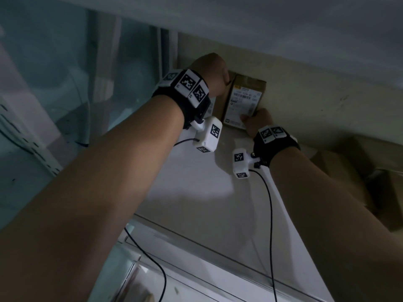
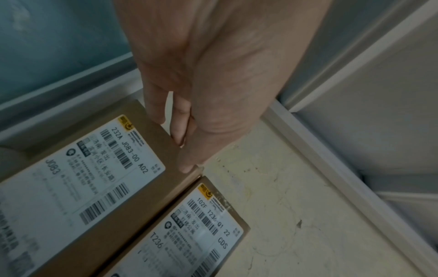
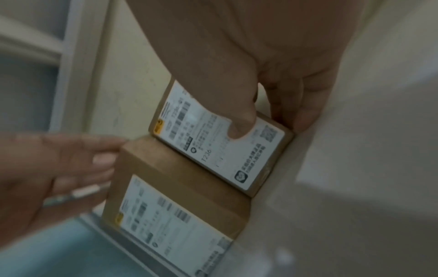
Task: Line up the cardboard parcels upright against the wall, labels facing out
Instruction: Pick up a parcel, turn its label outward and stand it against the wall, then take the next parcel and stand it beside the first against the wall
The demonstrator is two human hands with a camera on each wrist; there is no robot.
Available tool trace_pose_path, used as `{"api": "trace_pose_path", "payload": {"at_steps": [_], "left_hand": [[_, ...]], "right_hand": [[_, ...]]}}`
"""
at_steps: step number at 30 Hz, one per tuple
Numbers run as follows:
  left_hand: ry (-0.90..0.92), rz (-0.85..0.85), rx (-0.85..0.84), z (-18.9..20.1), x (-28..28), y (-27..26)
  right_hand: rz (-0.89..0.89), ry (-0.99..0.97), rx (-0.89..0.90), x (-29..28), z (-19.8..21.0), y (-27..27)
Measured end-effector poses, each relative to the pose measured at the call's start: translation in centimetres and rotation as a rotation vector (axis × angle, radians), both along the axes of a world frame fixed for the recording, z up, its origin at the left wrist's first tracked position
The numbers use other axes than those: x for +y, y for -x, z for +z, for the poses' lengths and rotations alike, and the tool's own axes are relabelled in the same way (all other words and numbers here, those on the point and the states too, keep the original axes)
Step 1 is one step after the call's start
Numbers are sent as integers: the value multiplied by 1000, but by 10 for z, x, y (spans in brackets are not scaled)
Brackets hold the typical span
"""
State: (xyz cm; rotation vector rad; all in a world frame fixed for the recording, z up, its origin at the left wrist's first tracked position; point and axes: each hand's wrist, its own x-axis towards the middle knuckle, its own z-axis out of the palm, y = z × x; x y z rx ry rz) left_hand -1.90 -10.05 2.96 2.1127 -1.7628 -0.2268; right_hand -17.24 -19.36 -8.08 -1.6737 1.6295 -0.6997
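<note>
Your right hand (image 3: 249,78) pinches the T236 parcel (image 3: 220,142) upright; left hand (image 2: 203,84), fingers straight, steadies its neighbour (image 2: 78,183), labels outward

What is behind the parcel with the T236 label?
The cream wall is right behind the T236 parcel. The right hand pinches its lower right corner, thumb on the label and fingers at its side. Whether any gap remains at the back is hidden.

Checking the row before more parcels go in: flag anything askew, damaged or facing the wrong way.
Nothing stands out. The J083 parcel and the T236 parcel stand upright, side by side against the wall, labels out. The left hand touches the J083's top; the right hand grips the T236.
</note>
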Motion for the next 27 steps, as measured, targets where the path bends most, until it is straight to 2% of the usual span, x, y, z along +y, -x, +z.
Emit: {"api": "trace_pose_path", "payload": {"at_steps": [7, 10, 12, 13, 16, 18, 24, 27], "left_hand": [[145, 8, 206, -10, 1, -14], [174, 46, 254, -15, -2, -15], [182, 75, 290, -16, 0, -14], [182, 80, 292, -14, 2, -13], [160, 65, 311, -8, 8, -11], [175, 62, 359, -3, 12, -3], [393, 102, 564, 6, 34, 47], [309, 31, 809, -4, 41, 92]], "right_hand": [[63, -70, 34, 9, 7, 18], [59, -121, -94, 12, 10, 33], [96, -59, 22, 25, 11, 43], [107, -49, -6, 32, 13, 48], [79, -192, -529, 59, 20, 59], [43, -267, -724, 80, 23, 69], [5, -125, -797, 103, 32, 120], [-54, -92, -895, 113, 38, 150]]}}
